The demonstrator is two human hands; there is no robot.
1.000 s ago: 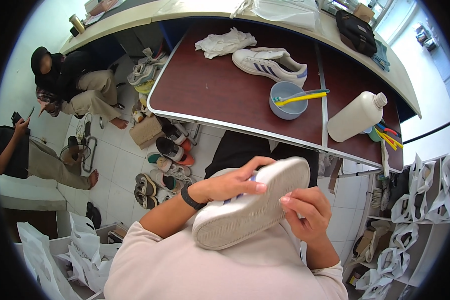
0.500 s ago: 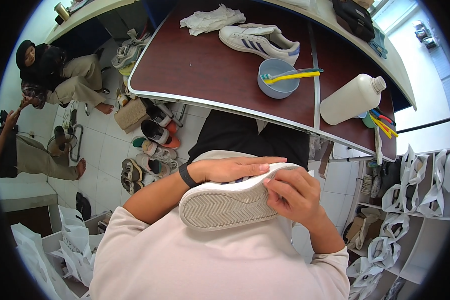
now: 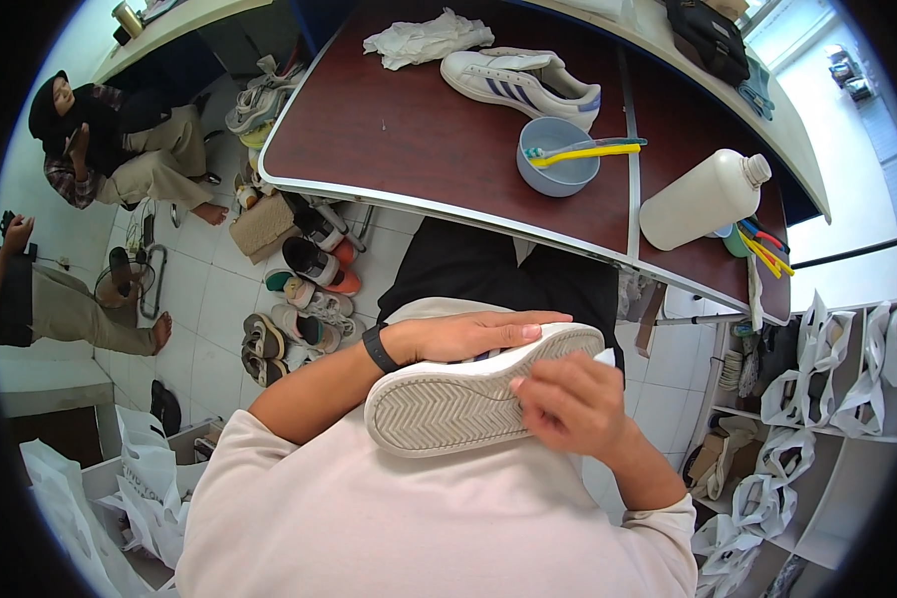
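Note:
A white sneaker (image 3: 448, 407) with a patterned grey-white sole rests against my shirt, its sole turned up toward me. My left hand (image 3: 458, 337) lies along its upper side, fingers stretched and thumb near the sole's edge, holding it in place. Curled against the toe-side or heel-side end of the sole, I cannot tell which, is my right hand (image 3: 576, 404), slightly blurred. A small white piece of cloth (image 3: 605, 357) sticks out behind its knuckles; most of it is hidden. The matching sneaker (image 3: 518, 85), with dark blue stripes, lies on the table.
On the dark red table (image 3: 369, 140) are a crumpled white cloth (image 3: 429, 40), a grey-blue bowl (image 3: 558, 179) with a yellow-handled brush (image 3: 588, 153), and a white bottle (image 3: 703, 201). Several shoes (image 3: 314, 264) line the floor at left. Two people (image 3: 154, 149) sit beyond. Bagged items fill shelves (image 3: 867, 468) at right.
My right hand has slid a little left and down along the sole, the white piece moving with it. My left hand keeps its hold. The person at left has raised a hand.

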